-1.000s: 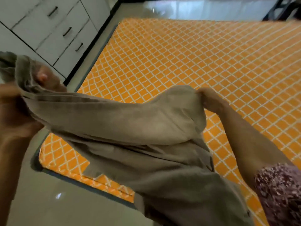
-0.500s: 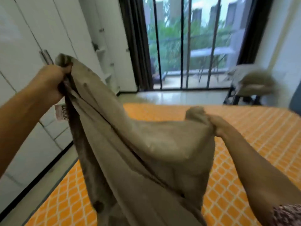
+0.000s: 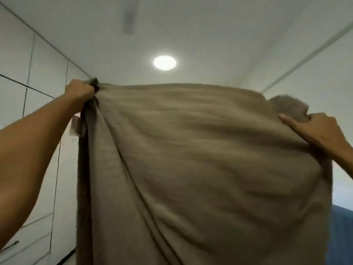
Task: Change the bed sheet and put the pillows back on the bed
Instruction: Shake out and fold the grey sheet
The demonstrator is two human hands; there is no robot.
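A large beige bed sheet (image 3: 191,159) hangs spread wide in front of me, raised high toward the ceiling. My left hand (image 3: 80,90) grips its bunched upper left corner in a fist, and a small label hangs just below that fist. My right hand (image 3: 315,129) holds the upper right edge, thumb stretched along the cloth, with a gathered lump of fabric above the fingers. The sheet hides the bed and everything below; no pillows are in view.
White wardrobe doors (image 3: 28,111) line the left side. A round ceiling lamp (image 3: 164,62) glows overhead. A blue surface (image 3: 342,232) shows at the lower right behind the sheet.
Both hands have swung the sheet up from over the orange mattress to overhead and pulled it wide. The view has tilted from the bed to the ceiling.
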